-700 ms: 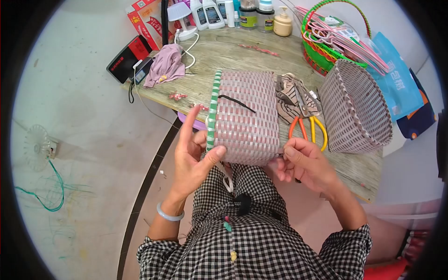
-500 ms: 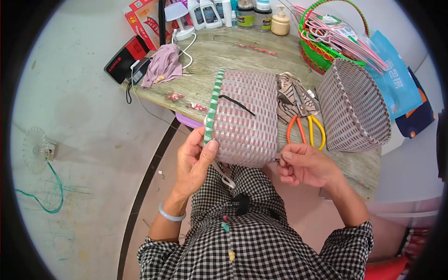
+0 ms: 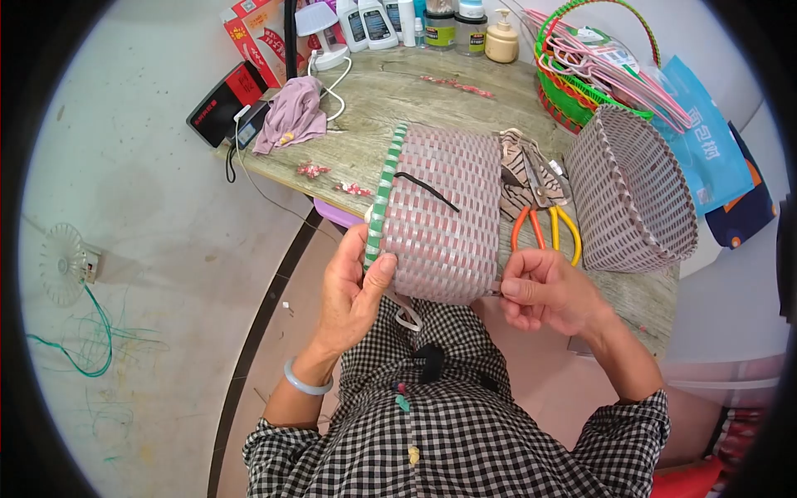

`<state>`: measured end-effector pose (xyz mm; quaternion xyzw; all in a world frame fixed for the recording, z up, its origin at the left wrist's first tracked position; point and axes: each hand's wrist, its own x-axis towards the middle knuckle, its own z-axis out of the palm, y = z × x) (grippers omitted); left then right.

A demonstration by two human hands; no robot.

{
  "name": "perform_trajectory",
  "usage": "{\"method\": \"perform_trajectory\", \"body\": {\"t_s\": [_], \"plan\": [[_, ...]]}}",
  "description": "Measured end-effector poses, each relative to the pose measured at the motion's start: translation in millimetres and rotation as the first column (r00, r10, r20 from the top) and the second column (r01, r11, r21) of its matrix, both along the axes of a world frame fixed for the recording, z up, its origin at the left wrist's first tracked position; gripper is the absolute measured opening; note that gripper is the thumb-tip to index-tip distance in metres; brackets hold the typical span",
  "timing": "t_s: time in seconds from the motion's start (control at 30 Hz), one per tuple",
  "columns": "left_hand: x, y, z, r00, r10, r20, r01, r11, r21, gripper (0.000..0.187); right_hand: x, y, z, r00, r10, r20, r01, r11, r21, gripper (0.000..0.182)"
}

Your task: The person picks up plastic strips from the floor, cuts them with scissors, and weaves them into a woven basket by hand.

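A woven basket point(image 3: 444, 216) in grey and pink strips lies on its side at the table's front edge, its green-and-white rim point(image 3: 380, 203) facing left. My left hand point(image 3: 353, 286) grips that rim at its near end, thumb on the outer wall. At the basket's lower right corner, my right hand point(image 3: 544, 290) pinches what looks like a thin strip end, mostly hidden by the fingers. A black cord point(image 3: 427, 191) sticks out of the upward side. Below the basket a pale strip loop point(image 3: 408, 315) hangs over my lap.
Right of the basket lie orange-handled pliers point(image 3: 526, 228), a yellow-handled tool point(image 3: 566, 236) and a striped cloth point(image 3: 523, 170). A second woven basket point(image 3: 635, 195) stands farther right. Bottles point(image 3: 378, 29) line the back; a mauve cloth point(image 3: 290, 112) lies left on the table point(image 3: 382, 91).
The basket has shifted slightly to the right and tilted a little, with both hands keeping their holds. The whole view has moved slightly.
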<state>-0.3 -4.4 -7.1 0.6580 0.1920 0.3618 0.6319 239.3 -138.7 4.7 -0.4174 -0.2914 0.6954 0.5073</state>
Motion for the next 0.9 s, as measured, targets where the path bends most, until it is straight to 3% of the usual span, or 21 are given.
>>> {"method": "perform_trajectory", "body": {"t_s": [0.67,0.77,0.9], "plan": [[4.1,-7.5,3.3,0.996,0.080,-0.039,-0.073,0.986,0.149,0.031,-7.5,2.0,26.3,0.921,0.014,0.390,-0.027,0.999,0.026,0.020],[1.0,-7.7,5.9,0.998,0.041,-0.042,-0.039,0.998,0.053,0.030,-5.8,1.5,29.1,0.921,-0.004,0.389,-0.024,0.997,0.068,0.020],[1.3,-6.6,20.9,0.996,0.007,0.088,0.003,0.994,-0.106,0.032,-7.1,-3.7,41.9,0.993,-0.046,0.113,0.039,0.997,0.064,0.017]]}}
